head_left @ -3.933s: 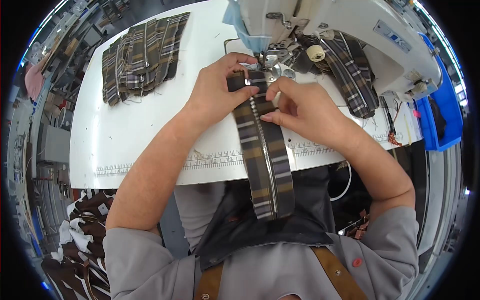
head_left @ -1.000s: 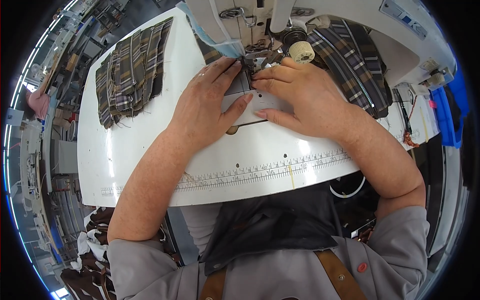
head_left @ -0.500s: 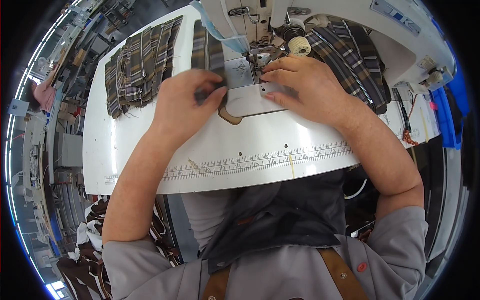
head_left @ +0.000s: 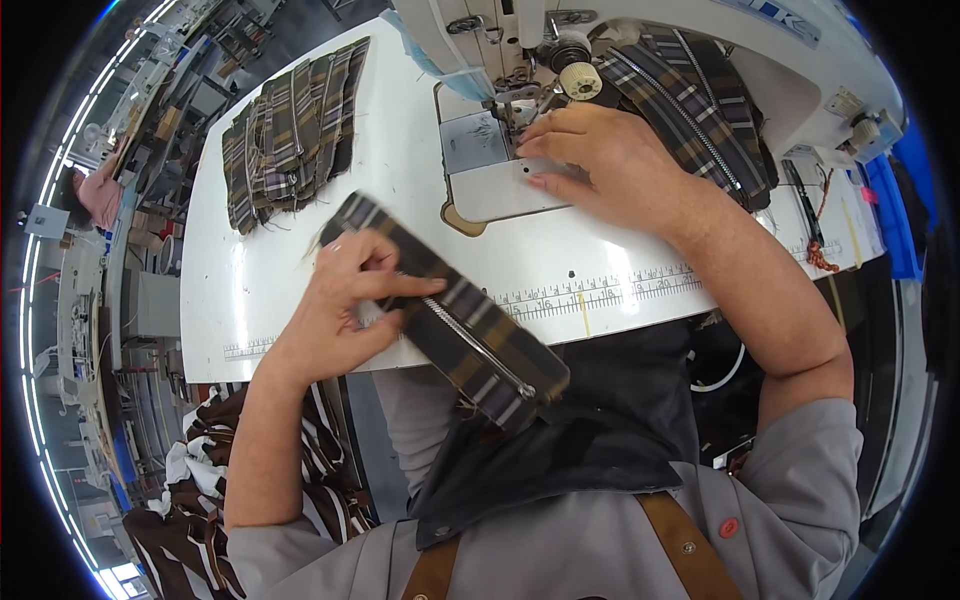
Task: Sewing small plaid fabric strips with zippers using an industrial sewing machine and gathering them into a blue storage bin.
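Note:
My left hand (head_left: 345, 310) pinches a plaid fabric strip with a metal zipper (head_left: 470, 340). The strip slants from the white sewing table over its front edge, its lower end above my lap. My right hand (head_left: 615, 165) is at the sewing machine (head_left: 520, 35), fingertips beside the presser foot (head_left: 517, 125) and thumb apart from the fingers; I see nothing held in it. Bare metal of the needle plate (head_left: 475, 143) shows to the left of the foot.
At the table's far left lies a stack of plaid zipper pieces (head_left: 290, 140). More plaid zipper pieces (head_left: 685, 120) lie under the machine arm. Dark tweezers (head_left: 803, 205) rest at the right, near a blue bin (head_left: 905, 230). A printed ruler (head_left: 620, 293) runs along the front edge.
My left hand has drawn the plaid strip from beside the needle toward me, turning it so its zipper shows. The right hand stays by the presser foot.

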